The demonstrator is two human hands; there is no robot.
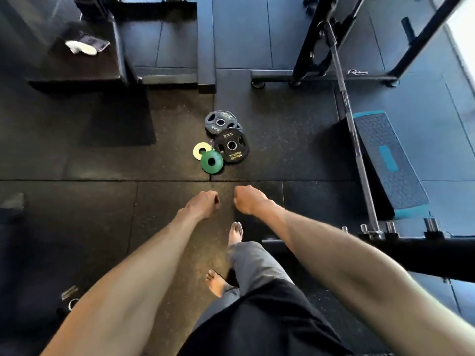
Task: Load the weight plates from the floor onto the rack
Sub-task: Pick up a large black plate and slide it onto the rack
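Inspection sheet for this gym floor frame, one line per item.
Surface: black speckled rubber floor tiles.
Job's things: grey weight plate, black 5 kg weight plate, pale yellow small disc, green small disc clustered on floor; chrome pegs of black rack empty.
Clutter: white object and phone on black box, upper left.
Hands: left hand, right hand loosely curled, holding nothing, short of plates.
Cables: nothing seen.
Surroundings: steel bar slanting down from black frame; teal-edged step platform.
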